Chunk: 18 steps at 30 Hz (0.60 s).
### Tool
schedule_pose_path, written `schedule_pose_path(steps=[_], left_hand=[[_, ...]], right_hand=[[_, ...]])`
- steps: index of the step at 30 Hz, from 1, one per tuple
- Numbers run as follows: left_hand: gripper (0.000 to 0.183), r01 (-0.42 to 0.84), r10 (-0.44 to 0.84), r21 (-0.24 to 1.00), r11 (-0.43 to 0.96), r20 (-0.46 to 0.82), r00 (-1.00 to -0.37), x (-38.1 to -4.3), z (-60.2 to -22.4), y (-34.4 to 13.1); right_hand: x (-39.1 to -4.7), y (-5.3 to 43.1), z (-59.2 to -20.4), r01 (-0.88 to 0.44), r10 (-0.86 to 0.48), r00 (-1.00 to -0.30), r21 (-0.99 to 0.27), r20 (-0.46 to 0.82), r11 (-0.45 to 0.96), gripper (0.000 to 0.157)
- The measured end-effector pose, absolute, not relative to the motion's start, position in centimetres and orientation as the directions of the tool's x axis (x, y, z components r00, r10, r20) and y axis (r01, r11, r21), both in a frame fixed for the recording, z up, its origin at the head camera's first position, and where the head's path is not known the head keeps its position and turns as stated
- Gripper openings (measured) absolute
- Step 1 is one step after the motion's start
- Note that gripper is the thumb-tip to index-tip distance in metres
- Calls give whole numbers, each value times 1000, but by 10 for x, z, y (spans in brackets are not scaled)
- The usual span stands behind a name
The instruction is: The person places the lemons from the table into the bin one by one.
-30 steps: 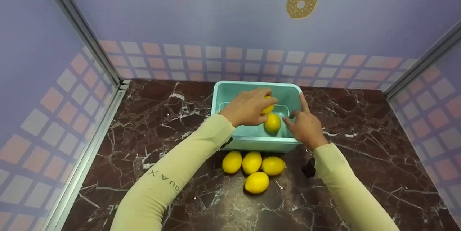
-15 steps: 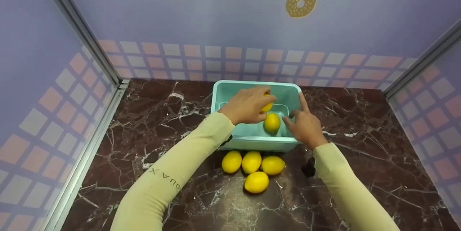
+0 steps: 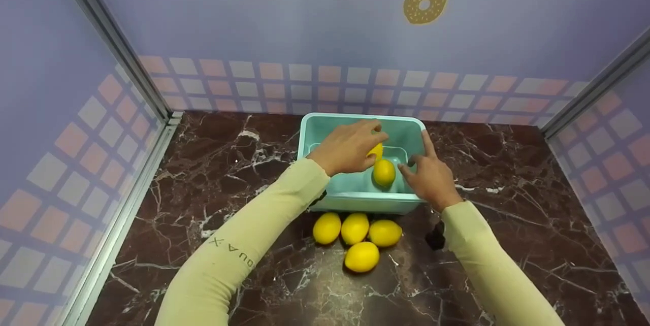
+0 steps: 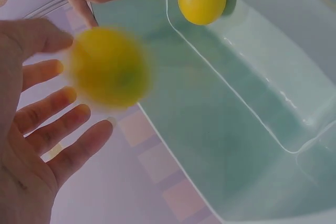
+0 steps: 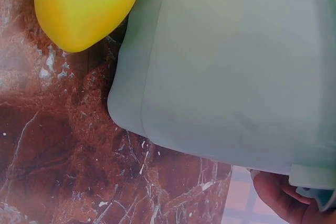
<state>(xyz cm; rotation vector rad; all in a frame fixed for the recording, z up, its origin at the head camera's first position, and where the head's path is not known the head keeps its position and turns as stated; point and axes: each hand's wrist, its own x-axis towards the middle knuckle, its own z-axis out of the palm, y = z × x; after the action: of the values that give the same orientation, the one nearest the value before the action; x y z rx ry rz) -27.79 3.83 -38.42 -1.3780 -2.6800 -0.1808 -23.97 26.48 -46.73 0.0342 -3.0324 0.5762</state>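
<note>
Over the pale green bin (image 3: 365, 196), my left hand (image 3: 348, 148) has its fingers spread. A lemon (image 4: 110, 69) is just beyond those fingertips, blurred by motion in the left wrist view. Below it, a second lemon (image 3: 384, 173) lies on the bin floor. My right hand (image 3: 431, 176) holds the bin's right rim, with one finger stretched along the edge and others inside. In the right wrist view, only part of that hand (image 5: 286, 198) shows, curled by the rim. Several lemons (image 3: 355, 229) lie on the table just in front of the bin.
The dark red marble-patterned table (image 3: 228, 163) extends to both sides of the bin. A purple back wall (image 3: 335, 26) with printed squares rises close behind it. Metal-framed side panels (image 3: 61, 112) enclose the table left and right.
My left fingers have spread apart, and the lemon they held has come loose and dropped slightly lower into the bin. My right hand and the other lemons stay in place.
</note>
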Motion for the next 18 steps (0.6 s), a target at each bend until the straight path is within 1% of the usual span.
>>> schedule_pose_path(steps=[5, 12, 18], left_hand=[[35, 816, 799, 38, 576, 185, -572, -277, -384, 37], [34, 812, 796, 58, 580, 171, -581, -274, -382, 35], [32, 807, 793, 46, 589, 162, -587, -273, -383, 33]], right_hand=[[-239, 264, -467, -27, -2, -998, -366, 68, 930, 40], [-239, 264, -467, -26, -2, -998, -375, 63, 927, 40], [-238, 264, -467, -36, -15, -998, -362, 61, 931, 40]])
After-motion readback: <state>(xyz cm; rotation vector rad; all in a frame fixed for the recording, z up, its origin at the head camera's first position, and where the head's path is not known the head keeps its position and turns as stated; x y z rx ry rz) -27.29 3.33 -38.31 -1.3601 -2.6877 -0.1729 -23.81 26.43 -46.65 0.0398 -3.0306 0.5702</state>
